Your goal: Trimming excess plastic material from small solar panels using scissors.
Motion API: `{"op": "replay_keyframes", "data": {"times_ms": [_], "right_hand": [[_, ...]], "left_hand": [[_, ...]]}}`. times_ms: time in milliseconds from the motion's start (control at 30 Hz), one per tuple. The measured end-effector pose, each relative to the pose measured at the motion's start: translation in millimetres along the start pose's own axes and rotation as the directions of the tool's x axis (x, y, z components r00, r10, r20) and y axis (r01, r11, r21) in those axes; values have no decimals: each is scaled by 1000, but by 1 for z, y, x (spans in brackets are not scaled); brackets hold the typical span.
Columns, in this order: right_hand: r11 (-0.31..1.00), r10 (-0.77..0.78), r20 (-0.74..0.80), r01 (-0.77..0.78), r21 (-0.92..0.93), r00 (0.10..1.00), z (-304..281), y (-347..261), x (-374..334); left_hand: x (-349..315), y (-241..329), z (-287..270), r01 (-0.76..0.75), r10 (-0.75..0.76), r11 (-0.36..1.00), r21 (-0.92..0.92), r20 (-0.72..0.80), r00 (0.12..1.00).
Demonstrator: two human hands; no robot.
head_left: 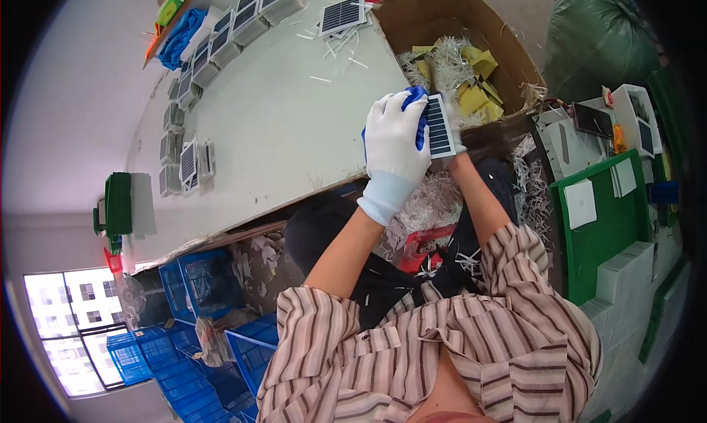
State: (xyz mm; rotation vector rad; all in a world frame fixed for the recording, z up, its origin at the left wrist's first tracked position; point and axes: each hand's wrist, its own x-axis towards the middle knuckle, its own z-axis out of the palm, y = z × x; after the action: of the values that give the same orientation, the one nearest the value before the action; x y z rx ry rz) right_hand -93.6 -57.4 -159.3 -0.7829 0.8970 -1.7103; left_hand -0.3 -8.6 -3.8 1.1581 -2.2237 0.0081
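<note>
1. Stacked panels sit far left of the cardboard box on the counter, untouched.
2. Left hand, white-gloved, wrist bent over the counter edge just left of the box; fingers clenched on a blue cloth pressed against the small solar panel.
3. Right hand mostly hidden behind the panel; grip cannot be told.
4. Risk: hard rubbing could slip the panel into the box's shredded scraps, or crack it.

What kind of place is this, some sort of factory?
Most likely a small assembly workshop for solar cells. A gloved left hand wipes a small solar panel with a blue cloth, stacks of panels line the white table, and a cardboard box holds scraps.
</note>
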Motion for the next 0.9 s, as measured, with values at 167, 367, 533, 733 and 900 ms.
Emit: {"op": "replay_keyframes", "data": {"times_ms": [167,367,533,733,900], "right_hand": [[996,51,55,-55,68,997,-9,-105,-39],[991,-30,51,36,-132,998,-49,-134,-79],[966,-71,13,72,-249,997,-67,-154,-111],[990,-138,-128,134,-44,982,-62,-166,-139],[999,46,-309,-46,6,950,-105,-170,-158]], "left_hand": [[-1,4,-1,6,-7,997,-76,-17,1000],[-19,8,-17,4,-69,841,-541,-101,993],[-42,55,-27,126,-84,817,-563,100,991],[-45,86,-2,-255,255,928,-271,-36,966],[-48,112,13,-218,272,900,-377,95,958]]}}
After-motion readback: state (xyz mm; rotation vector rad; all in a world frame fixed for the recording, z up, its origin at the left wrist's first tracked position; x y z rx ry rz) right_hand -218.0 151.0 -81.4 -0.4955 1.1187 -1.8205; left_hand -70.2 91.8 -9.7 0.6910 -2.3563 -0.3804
